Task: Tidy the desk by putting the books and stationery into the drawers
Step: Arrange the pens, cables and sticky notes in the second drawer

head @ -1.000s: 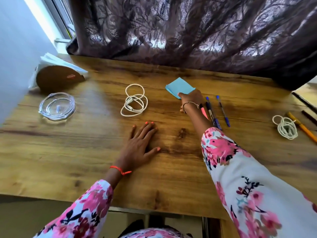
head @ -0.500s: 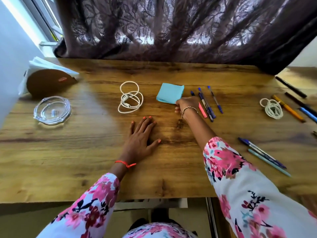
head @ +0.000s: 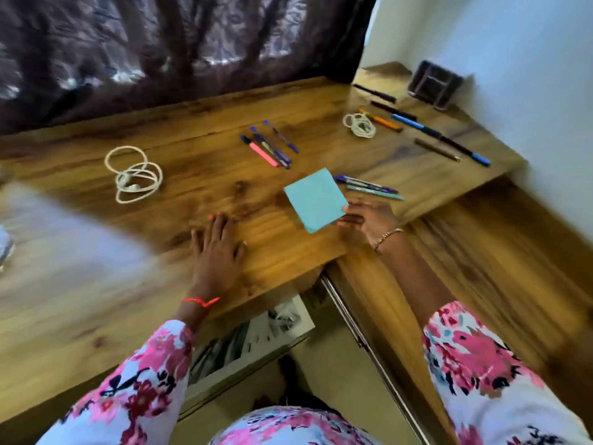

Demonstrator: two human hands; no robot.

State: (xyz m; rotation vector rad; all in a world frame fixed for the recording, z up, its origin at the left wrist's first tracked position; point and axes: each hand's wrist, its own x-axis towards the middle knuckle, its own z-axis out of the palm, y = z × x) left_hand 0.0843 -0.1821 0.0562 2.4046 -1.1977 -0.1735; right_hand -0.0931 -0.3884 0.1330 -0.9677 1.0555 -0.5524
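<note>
A light blue sticky-note pad is pinched at its right corner by my right hand, near the desk's front edge. My left hand lies flat, palm down, on the wooden desk with fingers spread. A cluster of pens with one pink pen lies behind the pad. Two more pens rest just right of the pad. Under the desk's front edge a drawer stands open, with papers and small items inside.
A coiled white cable lies at left. A smaller white cable coil, several markers and pens and a dark pen holder sit at the back right. A dark curtain hangs behind. A lower wooden surface extends right.
My right hand has lifted the blue pad from the desk's middle and drawn it toward the front edge. The view has swung right and down, showing the open drawer. My left hand stayed flat.
</note>
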